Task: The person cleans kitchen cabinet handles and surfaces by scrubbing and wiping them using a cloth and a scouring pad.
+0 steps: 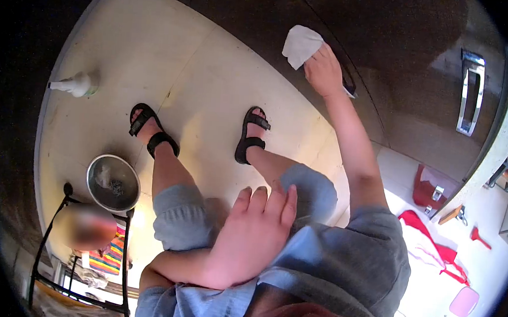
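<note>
My right hand [323, 70] reaches out and is closed on a white cloth [303, 46], which lies against the dark glossy cabinet front [383, 44]. Part of a handle shows just behind that hand. My left hand [255, 228] rests across my lap near my knees, its fingers stretched out and holding nothing. Both my feet, in black sandals [254, 132], are on the pale tiled floor [200, 79].
A white spray bottle [79, 84] is at the left. A steel bowl [113, 182] with a scrubber inside sits by a black-framed chair [38, 244] holding a striped cloth [106, 258]. A chrome handle [472, 93] juts from the cabinet. Red items [429, 242] lie at the right.
</note>
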Demonstrator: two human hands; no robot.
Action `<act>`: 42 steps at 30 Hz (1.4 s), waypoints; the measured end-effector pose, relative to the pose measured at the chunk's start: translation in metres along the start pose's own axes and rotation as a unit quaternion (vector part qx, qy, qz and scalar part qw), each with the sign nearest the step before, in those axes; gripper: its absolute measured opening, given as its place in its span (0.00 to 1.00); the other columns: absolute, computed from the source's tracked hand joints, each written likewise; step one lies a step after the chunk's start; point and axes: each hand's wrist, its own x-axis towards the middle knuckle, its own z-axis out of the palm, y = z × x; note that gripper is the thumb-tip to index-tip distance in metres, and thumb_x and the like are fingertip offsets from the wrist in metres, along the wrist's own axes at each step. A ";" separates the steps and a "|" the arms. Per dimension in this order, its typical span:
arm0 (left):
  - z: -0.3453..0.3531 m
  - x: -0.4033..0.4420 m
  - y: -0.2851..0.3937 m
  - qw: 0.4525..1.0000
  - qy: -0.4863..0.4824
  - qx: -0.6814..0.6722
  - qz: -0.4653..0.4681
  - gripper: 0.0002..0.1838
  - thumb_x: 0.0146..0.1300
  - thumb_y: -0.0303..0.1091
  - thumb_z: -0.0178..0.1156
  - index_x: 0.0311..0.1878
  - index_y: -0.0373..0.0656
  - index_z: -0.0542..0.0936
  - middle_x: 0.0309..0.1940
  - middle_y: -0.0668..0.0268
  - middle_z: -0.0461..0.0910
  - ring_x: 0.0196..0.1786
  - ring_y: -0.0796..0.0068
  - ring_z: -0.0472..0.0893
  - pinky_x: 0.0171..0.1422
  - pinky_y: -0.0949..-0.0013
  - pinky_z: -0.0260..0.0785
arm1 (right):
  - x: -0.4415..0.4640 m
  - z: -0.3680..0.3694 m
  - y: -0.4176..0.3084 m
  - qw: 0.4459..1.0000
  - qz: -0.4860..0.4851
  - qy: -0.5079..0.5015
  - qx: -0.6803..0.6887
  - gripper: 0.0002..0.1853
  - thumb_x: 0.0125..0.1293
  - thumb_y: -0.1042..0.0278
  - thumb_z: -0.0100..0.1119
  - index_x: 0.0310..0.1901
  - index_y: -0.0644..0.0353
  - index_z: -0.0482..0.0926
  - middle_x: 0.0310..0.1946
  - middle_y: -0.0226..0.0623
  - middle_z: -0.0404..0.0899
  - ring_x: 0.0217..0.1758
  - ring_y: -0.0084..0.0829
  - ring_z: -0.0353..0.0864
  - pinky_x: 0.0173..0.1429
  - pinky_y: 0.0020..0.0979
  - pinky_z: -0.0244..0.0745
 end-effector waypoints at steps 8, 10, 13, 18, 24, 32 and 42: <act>-0.001 0.002 -0.003 1.000 -0.003 0.001 0.000 0.28 0.55 0.42 0.56 0.58 0.40 0.68 0.52 0.57 0.70 0.48 0.61 0.73 0.55 0.60 0.65 | -0.122 -0.016 0.022 0.975 0.189 -0.001 0.115 0.25 0.45 0.87 0.49 0.49 0.58 0.74 0.51 0.44 0.73 0.56 0.46 0.70 0.59 0.37 0.67; -0.002 0.001 -0.004 1.000 -0.012 -0.001 0.000 0.28 0.55 0.42 0.56 0.58 0.41 0.68 0.52 0.57 0.70 0.48 0.61 0.73 0.55 0.60 0.65 | -0.138 -0.027 0.020 0.976 0.208 -0.001 0.066 0.25 0.45 0.87 0.49 0.48 0.58 0.75 0.49 0.44 0.74 0.54 0.46 0.71 0.58 0.36 0.67; -0.003 0.000 -0.005 1.000 -0.013 -0.001 -0.009 0.28 0.55 0.42 0.56 0.58 0.41 0.68 0.52 0.57 0.70 0.48 0.61 0.73 0.55 0.59 0.65 | -0.140 -0.037 0.016 0.970 0.230 -0.001 0.073 0.17 0.52 0.78 0.51 0.46 0.60 0.75 0.47 0.47 0.74 0.50 0.49 0.72 0.52 0.39 0.71; -0.003 0.001 -0.005 1.000 0.018 -0.005 -0.001 0.23 0.54 0.33 0.49 0.55 0.36 0.70 0.50 0.54 0.72 0.45 0.63 0.74 0.54 0.60 0.66 | -0.076 -0.022 0.014 0.949 0.289 0.005 0.127 0.12 0.62 0.65 0.49 0.39 0.64 0.78 0.36 0.51 0.76 0.39 0.50 0.76 0.43 0.42 0.72; 0.000 0.003 -0.003 1.000 0.017 -0.009 -0.012 0.24 0.55 0.36 0.51 0.55 0.38 0.69 0.50 0.55 0.72 0.46 0.62 0.74 0.54 0.60 0.66 | -0.074 -0.016 0.013 0.903 0.386 0.072 0.175 0.12 0.64 0.65 0.49 0.38 0.64 0.79 0.28 0.51 0.77 0.31 0.43 0.80 0.35 0.33 0.73; 0.003 0.004 -0.002 0.999 0.033 -0.010 0.009 0.23 0.55 0.33 0.49 0.54 0.36 0.70 0.49 0.55 0.72 0.45 0.63 0.74 0.53 0.61 0.66 | 0.006 -0.036 0.004 0.895 0.312 0.209 0.242 0.12 0.61 0.66 0.52 0.26 0.66 0.74 0.19 0.52 0.70 0.17 0.41 0.73 0.23 0.30 0.65; 0.000 -0.008 -0.008 1.000 0.026 -0.008 -0.004 0.23 0.55 0.33 0.49 0.55 0.36 0.70 0.49 0.55 0.72 0.46 0.63 0.74 0.55 0.60 0.66 | -0.091 -0.014 0.021 0.860 0.428 0.254 0.111 0.14 0.64 0.63 0.49 0.29 0.64 0.77 0.15 0.45 0.70 0.18 0.22 0.64 0.23 0.30 0.62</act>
